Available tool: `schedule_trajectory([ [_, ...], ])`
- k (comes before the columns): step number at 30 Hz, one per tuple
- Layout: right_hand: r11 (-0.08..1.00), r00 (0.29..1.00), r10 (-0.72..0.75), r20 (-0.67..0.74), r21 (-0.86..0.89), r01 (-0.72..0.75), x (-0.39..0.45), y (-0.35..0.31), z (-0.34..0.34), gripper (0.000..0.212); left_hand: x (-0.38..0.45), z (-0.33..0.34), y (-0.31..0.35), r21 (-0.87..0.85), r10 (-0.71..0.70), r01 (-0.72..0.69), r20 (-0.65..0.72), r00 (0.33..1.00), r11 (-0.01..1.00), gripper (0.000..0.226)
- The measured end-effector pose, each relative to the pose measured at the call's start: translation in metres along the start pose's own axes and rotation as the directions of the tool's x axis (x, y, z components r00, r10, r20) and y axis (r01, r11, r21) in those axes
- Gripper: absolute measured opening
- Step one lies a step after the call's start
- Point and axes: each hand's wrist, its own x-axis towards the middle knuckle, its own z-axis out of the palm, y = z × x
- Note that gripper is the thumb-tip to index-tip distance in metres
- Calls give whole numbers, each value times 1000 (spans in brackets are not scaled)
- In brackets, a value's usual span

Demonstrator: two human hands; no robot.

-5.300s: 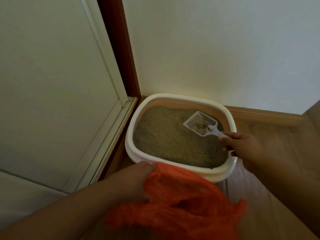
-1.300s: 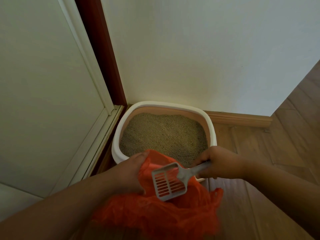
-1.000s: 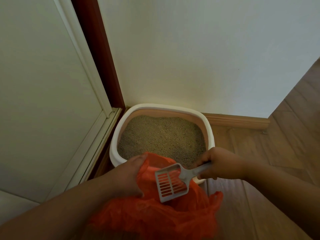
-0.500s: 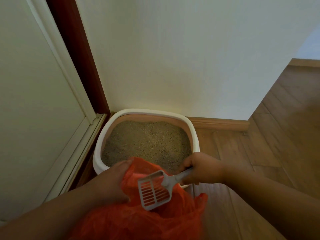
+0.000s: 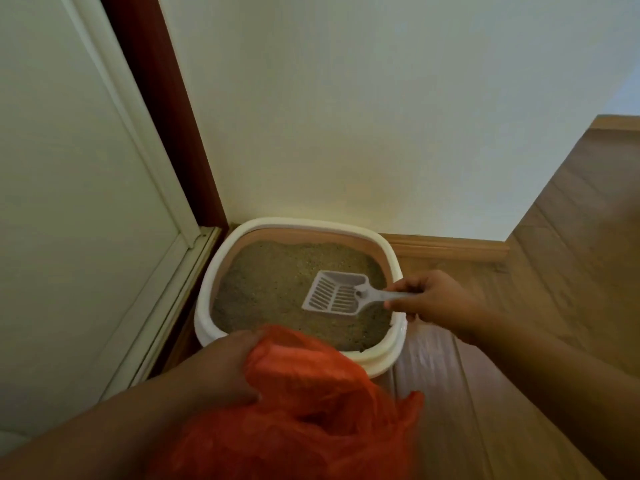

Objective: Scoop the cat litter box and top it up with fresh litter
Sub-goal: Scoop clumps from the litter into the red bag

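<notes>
One unmarked grey scoop [image 5: 335, 293] over litter [image 5: 277, 292]

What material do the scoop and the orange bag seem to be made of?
Scoop: probably rigid moulded plastic, pale grey and matt, judging by its even slots and one-piece handle. Orange bag: likely thin plastic film, slightly glossy and translucent, since it crumples into soft folds where the left hand grips it.

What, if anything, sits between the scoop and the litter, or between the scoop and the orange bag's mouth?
Nothing visible does. The right hand holds the scoop over the open litter in the litter box. The left hand holds the orange bag at the near rim, with only litter and rim between scoop and bag.
</notes>
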Motion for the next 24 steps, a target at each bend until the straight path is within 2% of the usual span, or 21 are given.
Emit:
schedule_trajectory([
  [4,940,997,-22,-72,-342,-4,23,-2,-5,6,-1,0,-5,22,-23,22,34,999,1000,93],
  [8,790,997,-31,-68,-613,-18,48,-11,-3,13,-1,2,-13,41,-41,38,65,997,998,81],
  [11,727,999,-4,-31,-687,-19,61,-22,3,15,1,3,-16,34,-61,58,97,993,998,71],
  [14,619,998,49,34,-786,-4,71,-32,10,17,-1,2,-18,7,-68,68,114,991,998,60],
  [18,539,981,142,132,-842,36,82,-35,20,16,-1,4,-23,-6,-64,65,116,991,998,55],
  [20,515,968,186,170,-855,51,85,-30,24,18,-1,4,-24,-11,-65,67,114,991,998,56],
  [24,534,952,223,208,-843,59,88,-11,34,24,0,4,-27,-18,-76,78,121,990,997,58],
])
